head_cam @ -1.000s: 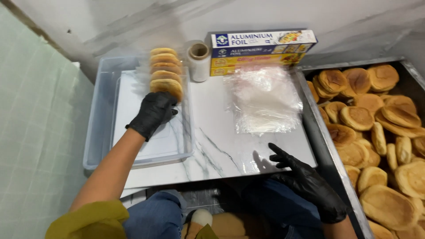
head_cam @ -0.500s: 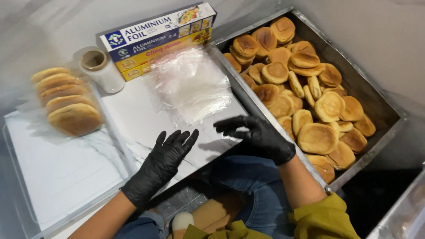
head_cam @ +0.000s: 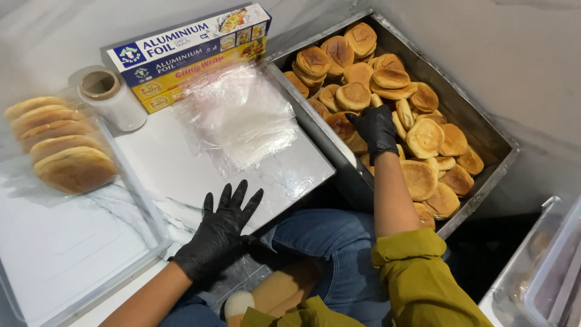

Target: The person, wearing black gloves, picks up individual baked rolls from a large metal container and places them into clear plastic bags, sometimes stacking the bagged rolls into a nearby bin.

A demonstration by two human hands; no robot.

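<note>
**Left hand flat on the board, right hand among the buns**

While the far left is taken up by a clear shallow plastic tray (head_cam: 142, 233), its rim runs close beside a wrapped row of golden flat buns (head_cam: 60, 151) standing on edge in clear film. Just behind them stands a small roll of clear tape or film on a brown core (head_cam: 109, 97), touching the long blue and yellow foil and wrap boxes (head_cam: 187, 54) along the back wall. On the white marble-patterned board (head_cam: 181, 175) lies a loose stack of clear plastic sheets (head_cam: 242, 118), with bare board open in front of it up to the near edge. There the black-gloved left hand (head_cam: 221, 233) rests palm down, fingers spread wide, holding nothing. Right of the board's edge sits a deep dark metal pan (head_cam: 484, 136) heaped with round golden buns (head_cam: 387, 79). The black-gloved right hand (head_cam: 376, 128) reaches over the pan's near wall, fingers curled down onto a bun; whether it grips one I cannot tell. At far right, a clear plastic bin (head_cam: 544, 266) shows partly.
</note>
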